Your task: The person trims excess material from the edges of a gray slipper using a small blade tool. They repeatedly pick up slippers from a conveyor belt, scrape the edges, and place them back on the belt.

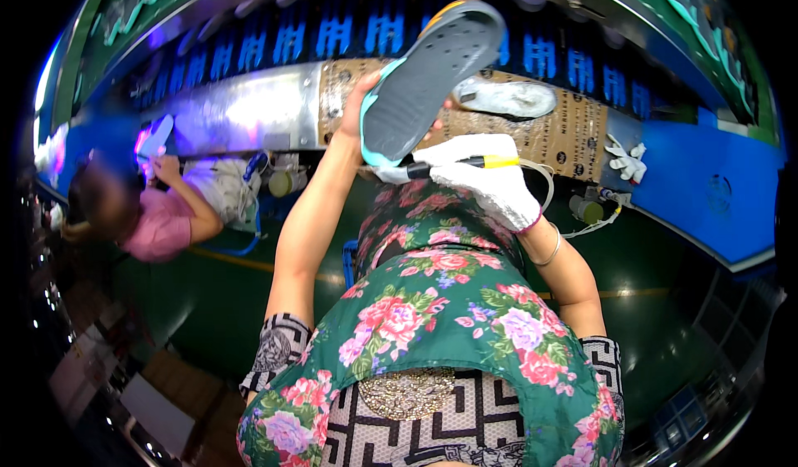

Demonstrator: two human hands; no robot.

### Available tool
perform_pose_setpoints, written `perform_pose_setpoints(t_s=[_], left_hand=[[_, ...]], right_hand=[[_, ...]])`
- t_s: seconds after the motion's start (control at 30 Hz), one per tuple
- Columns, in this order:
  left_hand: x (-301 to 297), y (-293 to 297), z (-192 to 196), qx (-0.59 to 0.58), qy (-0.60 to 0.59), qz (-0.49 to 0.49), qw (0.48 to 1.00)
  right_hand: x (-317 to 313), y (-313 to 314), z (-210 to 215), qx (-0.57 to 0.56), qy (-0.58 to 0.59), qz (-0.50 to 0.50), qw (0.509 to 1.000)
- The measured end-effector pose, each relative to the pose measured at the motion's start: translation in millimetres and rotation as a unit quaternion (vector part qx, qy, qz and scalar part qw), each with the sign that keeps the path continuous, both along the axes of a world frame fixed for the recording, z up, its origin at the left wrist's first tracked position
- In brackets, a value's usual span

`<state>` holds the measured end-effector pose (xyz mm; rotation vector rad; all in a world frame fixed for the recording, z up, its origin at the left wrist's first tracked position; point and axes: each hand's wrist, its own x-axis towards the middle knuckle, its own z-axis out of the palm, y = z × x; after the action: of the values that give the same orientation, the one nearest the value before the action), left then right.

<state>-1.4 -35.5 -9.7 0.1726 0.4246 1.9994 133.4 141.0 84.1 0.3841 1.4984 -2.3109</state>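
My left hand [354,105] is closed around a shoe sole [432,84], its dark grey, dotted face turned up and its rim teal with some orange near the toe. Fingertips show on the sole's right side. In a white knit glove, my right hand [490,184] grips a brush [418,170] with a black handle and a yellow band; a clear hose [549,186] curves beside that hand. The brush's pale tip is at the teal heel edge; whether it touches is hard to tell. Behind the sole, a whitish sole-shaped piece [509,98] lies on the bench.
Brown printed paper [573,138] covers the bench beside a bare metal stretch [241,109]. Beyond runs a rack with blue-lit slots [332,39]. White gloves [628,158] lie near a blue panel [698,184] at right. A co-worker [158,217] in pink sits at left, handling another sole.
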Motion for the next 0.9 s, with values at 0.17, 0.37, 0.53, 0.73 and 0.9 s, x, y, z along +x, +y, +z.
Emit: perform_pose_setpoints(t_s=[0.17,0.37,0.53,0.73,0.9], left_hand=[[37,18,8,-0.132,-0.115,0.127,0.976],[39,29,13,-0.021,-0.072,0.008,0.997],[26,25,33,0.033,-0.006,-0.034,0.999],[-54,94,91,0.226,0.143,-0.082,0.96],[-111,236,131,0.154,-0.105,0.032,0.982]], right_hand=[[-31,36,4,0.397,0.331,-0.031,0.855],[-44,57,26,0.567,0.446,-0.113,0.683],[10,68,34,0.19,0.197,-0.224,0.935],[53,90,10,0.144,0.122,-0.433,0.881],[65,82,-37,0.214,0.042,-0.428,0.877]])
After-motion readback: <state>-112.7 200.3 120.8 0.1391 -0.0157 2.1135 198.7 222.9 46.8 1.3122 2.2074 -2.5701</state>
